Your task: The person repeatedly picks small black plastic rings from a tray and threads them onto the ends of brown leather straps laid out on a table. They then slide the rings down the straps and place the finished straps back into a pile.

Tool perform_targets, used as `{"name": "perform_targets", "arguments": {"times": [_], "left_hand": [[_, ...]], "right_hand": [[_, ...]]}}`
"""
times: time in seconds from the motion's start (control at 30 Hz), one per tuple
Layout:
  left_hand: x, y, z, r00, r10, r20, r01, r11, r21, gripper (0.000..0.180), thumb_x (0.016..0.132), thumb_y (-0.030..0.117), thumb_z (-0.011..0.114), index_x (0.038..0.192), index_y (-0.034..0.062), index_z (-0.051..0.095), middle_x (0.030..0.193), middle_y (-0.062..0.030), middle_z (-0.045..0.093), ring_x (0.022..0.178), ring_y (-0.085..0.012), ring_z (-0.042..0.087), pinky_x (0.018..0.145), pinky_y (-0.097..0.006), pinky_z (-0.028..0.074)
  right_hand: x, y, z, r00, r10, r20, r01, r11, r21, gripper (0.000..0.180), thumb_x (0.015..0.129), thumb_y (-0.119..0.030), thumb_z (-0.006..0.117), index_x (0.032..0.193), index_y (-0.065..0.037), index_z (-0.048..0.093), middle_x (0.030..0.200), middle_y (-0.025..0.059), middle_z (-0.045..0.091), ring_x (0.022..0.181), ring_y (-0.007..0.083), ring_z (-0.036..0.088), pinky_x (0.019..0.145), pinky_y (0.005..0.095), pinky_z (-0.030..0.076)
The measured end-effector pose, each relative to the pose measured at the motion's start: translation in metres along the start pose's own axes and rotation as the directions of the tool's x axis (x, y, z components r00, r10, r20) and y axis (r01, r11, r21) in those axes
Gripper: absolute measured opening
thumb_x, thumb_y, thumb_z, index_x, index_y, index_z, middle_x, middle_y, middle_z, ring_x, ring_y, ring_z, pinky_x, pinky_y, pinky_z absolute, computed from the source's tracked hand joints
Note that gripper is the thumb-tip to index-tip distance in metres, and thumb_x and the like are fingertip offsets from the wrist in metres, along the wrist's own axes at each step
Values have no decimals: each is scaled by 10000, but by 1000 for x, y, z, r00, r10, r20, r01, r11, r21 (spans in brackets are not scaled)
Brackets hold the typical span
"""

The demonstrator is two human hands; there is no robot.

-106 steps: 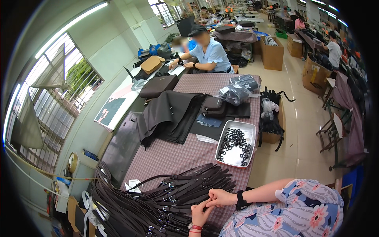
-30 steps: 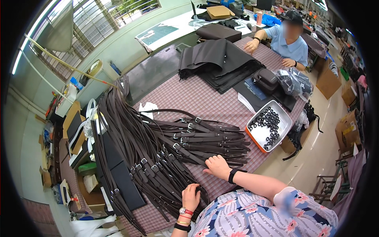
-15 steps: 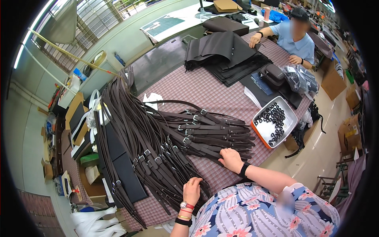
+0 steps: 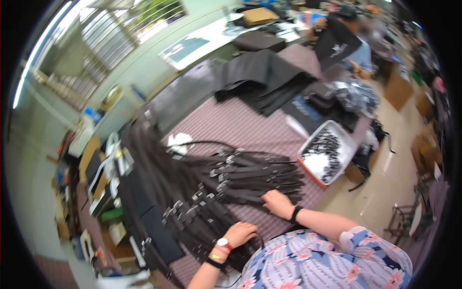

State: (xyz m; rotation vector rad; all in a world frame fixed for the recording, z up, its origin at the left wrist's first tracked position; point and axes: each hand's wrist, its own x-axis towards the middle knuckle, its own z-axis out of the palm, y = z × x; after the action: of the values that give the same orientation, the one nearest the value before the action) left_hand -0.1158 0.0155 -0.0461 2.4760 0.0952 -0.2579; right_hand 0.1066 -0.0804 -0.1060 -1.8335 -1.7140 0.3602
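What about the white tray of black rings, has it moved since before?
No. Against the checked tablecloth, the white tray keeps its spot near the cloth's edge, though the whole view shifted.

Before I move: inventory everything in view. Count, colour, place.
Buckled straps: many, dark brown, near half of table
Tray: 1, white and orange, table's right edge
Rings: many, black, in tray
Table cover: 1, checked pinkish, centre
Sheets: uncounted stack, black, table's far part
Pouch: 1, dark, right of sheets
Wrapped bundle: uncounted, grey, right of pouch
Case: 1, dark, behind sheets
Barred windows: uncounted, pale, upper left
Co-worker: 1, light blue top, far end
Panel: 1, black, held by co-worker
Boxes: several, brown, right-hand floor
Rest: too blurred to list
Left hand: 1, bare, over lower strap ends
Right hand: 1, bare, over right strap ends
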Motion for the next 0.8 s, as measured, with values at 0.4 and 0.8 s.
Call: {"name": "perform_targets", "arguments": {"times": [0.4, 0.8], "left_hand": [[64, 6, 3, 958, -133, -253, 89, 980, -181, 196, 899, 242, 593, 1017, 103, 665, 832, -133, 682, 766, -350, 649, 658, -430, 507], [53, 11, -35, 864, -466, -190, 139, 585, -799, 204, 920, 187, 628, 918, -3, 701, 743, -11, 678, 686, -60, 589, 629, -216, 458]], "right_hand": [[-49, 144, -148, 848, 460, -265, -519, 617, -592, 88, 740, -144, 651, 807, -106, 693, 816, 107, 658, 807, 263, 625, 684, 416, 487], [-4, 38, -127, 939, 316, 132, -282, 494, 822, 258, 821, -20, 717, 1061, -4, 624, 1002, 56, 654, 932, 128, 639, 821, 276, 537]]}}
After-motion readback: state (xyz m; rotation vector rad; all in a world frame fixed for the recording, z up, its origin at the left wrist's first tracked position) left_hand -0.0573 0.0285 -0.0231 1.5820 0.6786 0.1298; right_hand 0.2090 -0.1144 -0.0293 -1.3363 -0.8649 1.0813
